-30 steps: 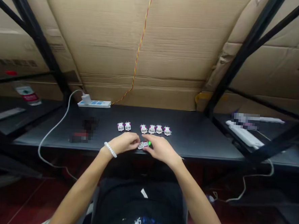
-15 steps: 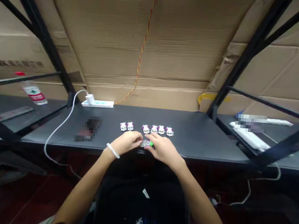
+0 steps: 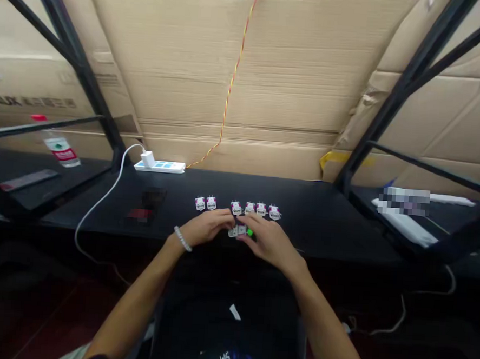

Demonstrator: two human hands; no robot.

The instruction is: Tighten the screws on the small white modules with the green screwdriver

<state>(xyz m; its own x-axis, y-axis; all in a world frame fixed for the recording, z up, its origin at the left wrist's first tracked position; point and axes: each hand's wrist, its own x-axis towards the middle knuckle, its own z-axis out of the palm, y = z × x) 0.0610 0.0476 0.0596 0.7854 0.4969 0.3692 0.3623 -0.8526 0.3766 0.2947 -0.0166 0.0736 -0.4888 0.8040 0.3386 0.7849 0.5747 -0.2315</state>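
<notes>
Both my hands meet over a small white electronic module (image 3: pixel 237 232) with a bright green part at its right end, near the desk's front edge. My left hand (image 3: pixel 206 227), with a white beaded bracelet (image 3: pixel 182 239) on its wrist, has its fingertips on the module's left side. My right hand (image 3: pixel 271 242) closes over it from the right, hiding much of it. Just beyond my fingers stands a row of several small white-and-magenta modules (image 3: pixel 249 208), in a pair and a group with a gap between.
The black desk (image 3: pixel 322 228) holds a blurred dark object (image 3: pixel 146 209) and a white power strip (image 3: pixel 159 166) with a plugged-in cable. A twisted red-yellow wire (image 3: pixel 229 92) hangs down the cardboard backing. Black metal frame posts (image 3: pixel 391 107) stand either side; a plastic bottle (image 3: pixel 61 149) lies left.
My hands have drawn closer together around the white module, covering more of it. The whole scene has shifted slightly lower and to the right in view.
</notes>
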